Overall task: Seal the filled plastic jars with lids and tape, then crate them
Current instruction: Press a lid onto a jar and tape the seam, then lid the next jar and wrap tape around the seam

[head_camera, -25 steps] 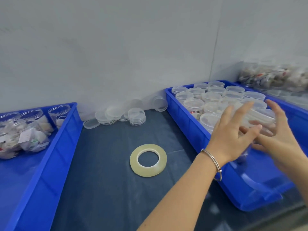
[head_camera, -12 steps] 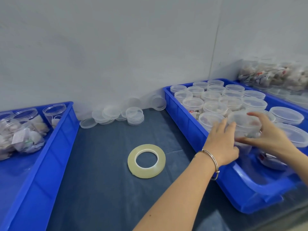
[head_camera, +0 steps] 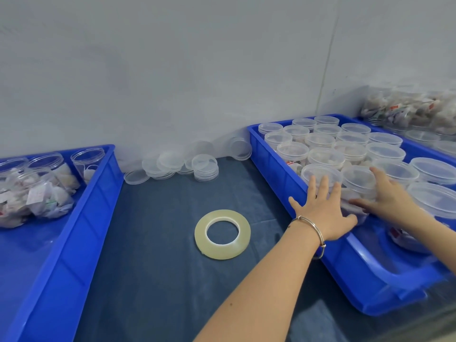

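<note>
A clear lidded jar [head_camera: 359, 183] stands in the right blue crate [head_camera: 274, 156], in the near row among several other lidded jars [head_camera: 323, 156]. My right hand [head_camera: 387, 201] wraps its right side, thumb across the front. My left hand [head_camera: 325, 211] lies with fingers spread against the jar and its left neighbour [head_camera: 318, 172], over the crate's left wall. A roll of clear tape [head_camera: 222, 251] lies flat on the dark mat. Loose clear lids [head_camera: 204, 167] are piled by the wall.
The left blue crate [head_camera: 93, 206] holds filled open jars [head_camera: 47, 188] without lids. Another blue crate with larger lidded jars [head_camera: 434, 169] sits at far right, with bagged items [head_camera: 414, 109] behind it. A grey wall closes the back.
Both hands carried the lidded jar down into the right crate's near row. My left hand has since opened and spread flat against the jars.
</note>
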